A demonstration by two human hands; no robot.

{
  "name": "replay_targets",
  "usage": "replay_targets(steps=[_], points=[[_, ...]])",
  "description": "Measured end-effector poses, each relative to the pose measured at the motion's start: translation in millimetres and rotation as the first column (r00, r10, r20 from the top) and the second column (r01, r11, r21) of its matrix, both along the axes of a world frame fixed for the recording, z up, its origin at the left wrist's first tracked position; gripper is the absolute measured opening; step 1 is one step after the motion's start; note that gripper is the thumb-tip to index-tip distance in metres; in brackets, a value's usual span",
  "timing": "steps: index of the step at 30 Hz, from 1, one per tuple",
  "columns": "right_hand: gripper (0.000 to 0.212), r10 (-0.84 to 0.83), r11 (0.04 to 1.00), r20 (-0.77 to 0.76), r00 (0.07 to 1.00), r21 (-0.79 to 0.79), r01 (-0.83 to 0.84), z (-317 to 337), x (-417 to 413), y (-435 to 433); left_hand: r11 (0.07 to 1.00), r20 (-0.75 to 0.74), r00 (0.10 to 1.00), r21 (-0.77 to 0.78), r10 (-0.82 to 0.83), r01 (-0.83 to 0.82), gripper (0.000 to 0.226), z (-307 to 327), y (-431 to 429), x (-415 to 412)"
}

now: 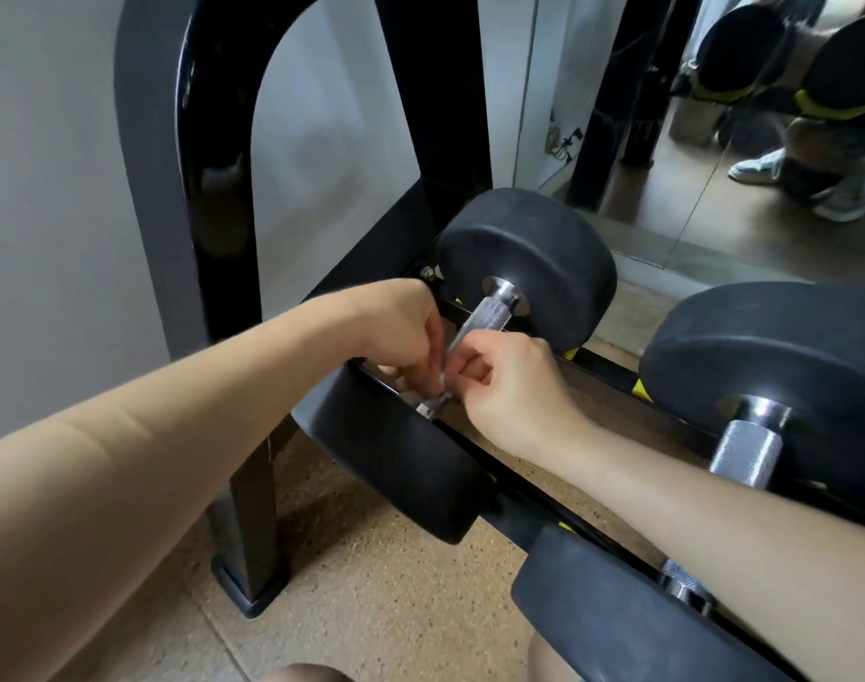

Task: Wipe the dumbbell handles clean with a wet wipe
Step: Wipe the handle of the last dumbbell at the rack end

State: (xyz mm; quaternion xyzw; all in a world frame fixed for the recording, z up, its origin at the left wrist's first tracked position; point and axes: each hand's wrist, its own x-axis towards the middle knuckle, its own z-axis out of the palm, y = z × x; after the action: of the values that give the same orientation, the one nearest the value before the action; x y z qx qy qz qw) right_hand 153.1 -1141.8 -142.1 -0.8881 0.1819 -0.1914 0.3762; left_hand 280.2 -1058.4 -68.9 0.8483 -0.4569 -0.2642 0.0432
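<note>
Dumbbell (pixel 528 258) lies at the left end of the rack's (pixel 209 189) lowest rail, its knurled handle (pixel 484 317) running toward the camera. Left hand (pixel 401 337) and right hand (pixel 509 381) meet on the handle's near part, both with fingers curled round it. Whether a wipe sits under them cannot be told. A second dumbbell (pixel 774 356) rests just to the right.

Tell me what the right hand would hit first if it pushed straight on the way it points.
The right hand points up-left, and its curled fingers are already at the dumbbell handle, so that comes first. Just beyond it is the left hand. Depth between them is unclear.
</note>
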Motion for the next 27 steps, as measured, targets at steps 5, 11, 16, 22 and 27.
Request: replay_targets(steps=[5,11,16,22,27], points=[[0.010,0.082,0.803,-0.068,0.994,0.596,-0.025,27,-6,-7,0.980,-0.106,0.989,-0.158,0.101,-0.117,0.018,9,14,-3],[0.024,0.109,0.276,-0.021,0.994,0.961,-0.010,105,-23,-1,0.836,-0.649,0.744,-0.313,0.158,-0.450,0.010,59,52,-23],[0.031,0.146,0.491,-0.031,0.989,0.870,-0.045,191,-48,24,0.639,-0.828,0.531,-0.310,0.182,-0.703,0.010,121,78,-67],[0.013,-0.015,0.598,-0.060,0.998,0.800,0.057,299,-90,54,0.478,-0.907,0.358,-0.219,0.221,-0.850,0.023,227,106,-136],[0.018,0.000,0.159,-0.187,0.982,0.970,0.185,389,-132,84,0.358,-0.814,0.433,-0.300,0.388,-0.884,0.015,320,126,-198]])
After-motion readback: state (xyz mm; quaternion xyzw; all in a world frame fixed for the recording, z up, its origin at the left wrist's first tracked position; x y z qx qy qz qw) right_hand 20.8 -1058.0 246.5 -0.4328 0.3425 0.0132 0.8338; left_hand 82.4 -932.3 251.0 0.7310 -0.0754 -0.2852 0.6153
